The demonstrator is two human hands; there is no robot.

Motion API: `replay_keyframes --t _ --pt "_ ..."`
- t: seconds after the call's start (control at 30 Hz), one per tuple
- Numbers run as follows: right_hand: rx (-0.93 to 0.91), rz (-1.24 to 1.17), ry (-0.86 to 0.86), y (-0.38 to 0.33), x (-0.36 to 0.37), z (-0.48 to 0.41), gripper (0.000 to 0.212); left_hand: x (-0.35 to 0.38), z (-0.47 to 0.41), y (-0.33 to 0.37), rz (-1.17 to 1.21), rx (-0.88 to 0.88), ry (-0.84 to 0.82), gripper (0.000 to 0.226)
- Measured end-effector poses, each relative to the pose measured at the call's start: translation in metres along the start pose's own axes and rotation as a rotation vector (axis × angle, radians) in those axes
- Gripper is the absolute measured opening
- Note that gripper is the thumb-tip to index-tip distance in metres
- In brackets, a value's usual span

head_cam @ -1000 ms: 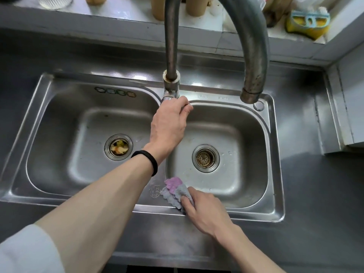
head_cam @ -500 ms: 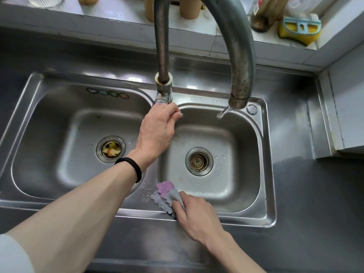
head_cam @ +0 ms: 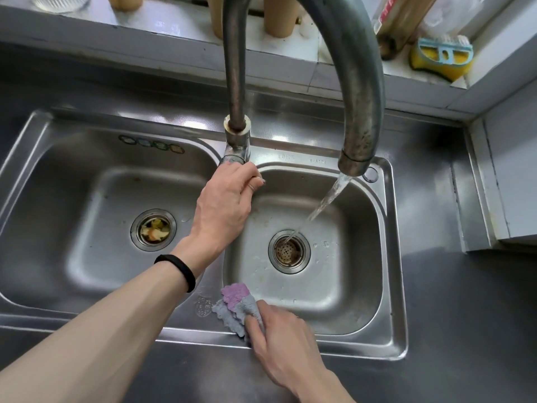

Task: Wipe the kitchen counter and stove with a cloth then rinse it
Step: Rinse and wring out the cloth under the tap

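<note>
curling over the tap lever [head_cam: 232, 160] (mostly hidden under its fingers), the left hand [head_cam: 223, 205] grips it; the right hand [head_cam: 284, 341] pinches the purple-grey cloth [head_cam: 235, 306] against the sink's front rim [head_cam: 348, 346], fingertips out of sight; water [head_cam: 322, 205] slants from the spout [head_cam: 353, 161] onto the right drain [head_cam: 289, 251].

Soft daylight from top of frame; ledge [head_cam: 162, 27] bright w/ glare patches on sink [head_cam: 162, 117] rim upper left. Counter [head_cam: 465, 315] lower right dim. Wide-angle bends edges; faucet [head_cam: 360, 82] up close looks slightly soft.
</note>
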State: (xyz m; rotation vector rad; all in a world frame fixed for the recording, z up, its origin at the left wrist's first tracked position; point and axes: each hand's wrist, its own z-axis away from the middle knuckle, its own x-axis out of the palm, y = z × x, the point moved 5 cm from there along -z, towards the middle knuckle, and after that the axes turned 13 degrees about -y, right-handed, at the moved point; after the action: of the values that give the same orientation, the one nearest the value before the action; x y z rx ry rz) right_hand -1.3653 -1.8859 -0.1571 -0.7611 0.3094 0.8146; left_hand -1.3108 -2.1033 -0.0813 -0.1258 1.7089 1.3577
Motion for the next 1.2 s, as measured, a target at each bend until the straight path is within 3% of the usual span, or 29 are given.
replay_keyframes --t 0.2,0.3,0.37,0.47,0.57,0.63,0.73,0.83,1.0,1.1,1.2 --pt "0.007 -0.007 0.023 0.005 0.004 -0.001 0.035 0.003 0.012 0.015 -0.036 -0.015 0.110 0.017" --pt "0.015 0.003 0.013 0.004 0.003 0.001 0.032 0.010 0.027 0.062 -0.122 0.183 0.202 0.022" --pt "0.021 0.014 -0.003 0.003 0.002 0.000 0.031 0.028 0.024 0.083 -0.072 0.182 0.038 0.018" --pt "0.025 0.044 -0.023 0.004 0.004 -0.002 0.033 0.061 0.001 0.084 -0.101 -0.058 -0.241 0.030" --pt "0.016 0.001 -0.050 0.005 0.003 -0.003 0.027 0.080 -0.016 0.067 0.166 -0.266 -0.365 0.048" --pt "0.072 -0.222 0.025 0.020 -0.013 -0.004 0.024 0.086 -0.023 0.057 0.397 -0.382 -0.378 0.048" --pt "0.216 -0.726 0.253 0.063 -0.052 -0.010 0.034 0.091 -0.031 0.047 0.478 -0.446 -0.376 0.030" --pt "0.201 -0.898 0.394 0.082 -0.086 -0.017 0.034 0.097 -0.028 0.039 0.511 -0.435 -0.382 0.025" --pt "0.053 -1.314 0.365 0.077 -0.108 -0.019 0.023 0.106 -0.010 0.020 0.452 -0.522 -0.387 0.019" --pt "-0.052 -1.371 0.332 0.066 -0.117 -0.019 0.024 0.111 -0.001 0.014 0.535 -0.532 -0.441 0.018" --pt "-0.065 -1.265 0.333 0.060 -0.120 -0.020 0.030 0.109 0.003 0.012 0.650 -0.514 -0.440 0.011"
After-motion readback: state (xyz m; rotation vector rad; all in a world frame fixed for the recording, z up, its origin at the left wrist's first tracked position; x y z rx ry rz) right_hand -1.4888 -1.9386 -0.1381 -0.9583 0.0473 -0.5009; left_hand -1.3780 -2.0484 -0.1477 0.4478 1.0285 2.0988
